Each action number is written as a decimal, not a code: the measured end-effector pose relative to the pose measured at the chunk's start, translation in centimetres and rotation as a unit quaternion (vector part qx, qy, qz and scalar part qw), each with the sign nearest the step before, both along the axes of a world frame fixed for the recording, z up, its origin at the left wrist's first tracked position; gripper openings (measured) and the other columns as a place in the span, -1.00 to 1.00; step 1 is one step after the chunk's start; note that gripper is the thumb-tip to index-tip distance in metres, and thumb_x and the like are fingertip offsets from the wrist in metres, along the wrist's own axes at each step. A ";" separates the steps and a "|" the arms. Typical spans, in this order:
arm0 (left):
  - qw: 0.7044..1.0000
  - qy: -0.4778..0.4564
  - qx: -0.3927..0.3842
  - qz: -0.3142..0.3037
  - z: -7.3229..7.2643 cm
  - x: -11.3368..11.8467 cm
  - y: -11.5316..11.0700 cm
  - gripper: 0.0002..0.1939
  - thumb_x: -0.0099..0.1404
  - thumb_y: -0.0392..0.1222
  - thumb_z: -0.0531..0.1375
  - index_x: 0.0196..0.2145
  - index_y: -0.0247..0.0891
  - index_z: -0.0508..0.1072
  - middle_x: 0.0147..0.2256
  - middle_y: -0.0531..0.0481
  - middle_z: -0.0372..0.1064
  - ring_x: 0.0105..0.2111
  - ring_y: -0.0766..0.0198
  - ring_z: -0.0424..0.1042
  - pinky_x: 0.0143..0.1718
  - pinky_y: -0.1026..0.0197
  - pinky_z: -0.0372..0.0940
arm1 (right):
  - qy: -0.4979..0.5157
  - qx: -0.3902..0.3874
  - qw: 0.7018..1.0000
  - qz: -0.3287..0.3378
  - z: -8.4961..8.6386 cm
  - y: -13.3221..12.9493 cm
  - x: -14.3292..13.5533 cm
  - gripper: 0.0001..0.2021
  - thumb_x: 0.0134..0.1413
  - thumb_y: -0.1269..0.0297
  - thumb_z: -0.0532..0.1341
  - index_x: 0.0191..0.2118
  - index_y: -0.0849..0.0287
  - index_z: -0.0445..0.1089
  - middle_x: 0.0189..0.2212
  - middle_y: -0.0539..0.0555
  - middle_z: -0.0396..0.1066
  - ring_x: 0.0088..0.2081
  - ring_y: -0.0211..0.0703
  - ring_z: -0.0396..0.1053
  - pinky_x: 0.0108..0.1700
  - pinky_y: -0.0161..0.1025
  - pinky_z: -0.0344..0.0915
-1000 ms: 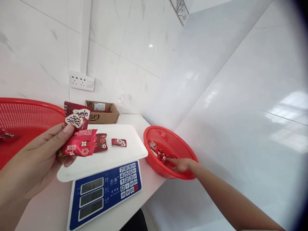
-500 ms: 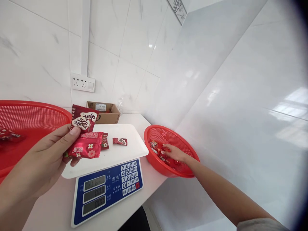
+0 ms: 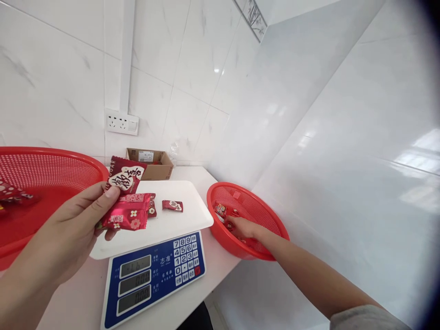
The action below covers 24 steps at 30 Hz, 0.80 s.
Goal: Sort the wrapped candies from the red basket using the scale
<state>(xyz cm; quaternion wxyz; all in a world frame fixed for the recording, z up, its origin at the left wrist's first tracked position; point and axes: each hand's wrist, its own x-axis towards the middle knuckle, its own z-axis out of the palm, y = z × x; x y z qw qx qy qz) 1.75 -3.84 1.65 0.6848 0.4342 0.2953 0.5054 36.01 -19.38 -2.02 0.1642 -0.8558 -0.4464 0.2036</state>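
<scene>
My left hand [image 3: 80,220] is closed on red candy packets, a dark red one [image 3: 125,176] above a shiny pink-red one [image 3: 129,213], held over the left part of the white scale tray [image 3: 185,197]. On the tray lie a small red packet [image 3: 172,206] and another packet [image 3: 152,205], partly covered by those in my hand. My right hand [image 3: 242,227] reaches down into the right red basket [image 3: 257,206], among several red packets [image 3: 220,210]. Its fingertips are bent and partly hidden, so what they hold cannot be made out.
The scale's blue panel [image 3: 154,275] faces me at the table's front. A larger red basket [image 3: 68,169] with packets stands at the left. Behind the tray are an open cardboard box [image 3: 160,172] and clear plastic. A wall socket [image 3: 122,123] is above.
My right hand has moved a little left and deeper among the packets, its fingers now more hidden. My left hand keeps its packets, and the whole view has shifted slightly.
</scene>
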 end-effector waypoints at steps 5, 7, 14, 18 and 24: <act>0.998 0.001 0.023 -0.050 0.4 -0.2 0.0 -0.77 -0.04 -0.12 0.34 -0.41 -0.20 0.42 -0.56 0.17 0.32 -0.65 0.50 0.20 -0.72 0.50 0.18 | 0.038 -0.036 0.999 -0.003 1.8 1.2 1.8 -0.92 -0.10 0.30 0.20 -0.41 0.12 0.29 -0.53 -0.03 0.36 -0.55 -0.23 0.29 -0.51 -0.29 0.20; 0.998 0.003 0.032 -0.059 0.5 -0.2 0.0 -0.78 -0.02 -0.10 0.32 -0.43 -0.22 0.42 -0.58 0.16 0.30 -0.65 0.49 0.17 -0.72 0.49 0.16 | 0.035 -0.019 0.999 -0.018 2.5 1.6 2.2 -0.88 -0.06 0.21 0.17 -0.42 0.12 0.25 -0.52 -0.03 0.35 -0.52 -0.24 0.29 -0.49 -0.30 0.20; 0.997 0.010 0.036 -0.073 0.1 -0.3 0.3 -0.76 0.02 -0.08 0.30 -0.36 -0.21 0.41 -0.56 0.14 0.28 -0.64 0.47 0.15 -0.70 0.46 0.15 | 0.056 0.082 0.994 -0.040 5.0 3.3 0.1 -0.68 0.07 -0.04 -0.02 -0.27 0.10 0.23 -0.26 0.03 0.37 -0.30 -0.20 0.33 -0.40 -0.32 0.24; 0.993 0.023 0.080 -0.081 0.4 -0.3 -0.1 -0.81 0.11 -0.06 0.23 -0.38 -0.21 0.39 -0.57 0.14 0.24 -0.63 0.47 0.14 -0.69 0.46 0.14 | 0.096 0.115 0.989 -0.001 6.3 5.4 -3.5 -0.71 0.09 -0.02 -0.04 -0.26 0.07 0.21 -0.31 0.01 0.38 -0.37 -0.23 0.35 -0.46 -0.34 0.23; 0.991 0.015 0.100 -0.093 0.9 -0.4 -0.3 -0.77 0.10 -0.03 0.23 -0.52 -0.24 0.36 -0.64 0.14 0.19 -0.68 0.49 0.12 -0.72 0.46 0.11 | 0.118 0.077 0.981 0.134 5.7 8.8 -10.7 -0.78 0.07 0.05 0.04 -0.35 0.09 0.21 -0.40 -0.01 0.35 -0.45 -0.25 0.36 -0.56 -0.37 0.21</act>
